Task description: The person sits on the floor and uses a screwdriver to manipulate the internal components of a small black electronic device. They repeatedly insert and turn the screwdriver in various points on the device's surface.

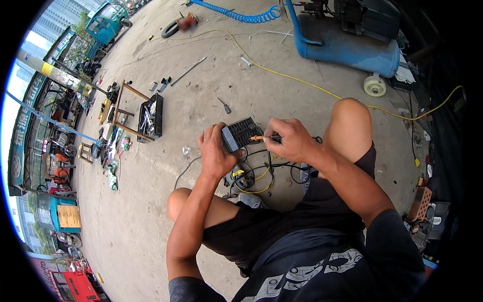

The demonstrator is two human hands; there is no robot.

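My left hand (216,151) grips a dark, box-shaped piece (245,132) by its left end. Rows of raised slots or ribs cover its upper face, and a smooth grey strip runs along the end near my fingers. Over the right part of that face, my right hand (287,140) pinches a slim orange-brown rod (257,138). The rod points left and its tip meets or hovers just above the ribs; I cannot tell which. Its other end is hidden in my fingers. Below the box, black and yellow cables (261,173) lie tangled on the ground between my feet.
A screwdriver (226,107) lies on the concrete beyond the box. To the left are a black crate of tools (151,117) and a wooden frame (119,103). A blue air compressor tank (347,50) stands far right, with a yellow hose (282,71) crossing the ground.
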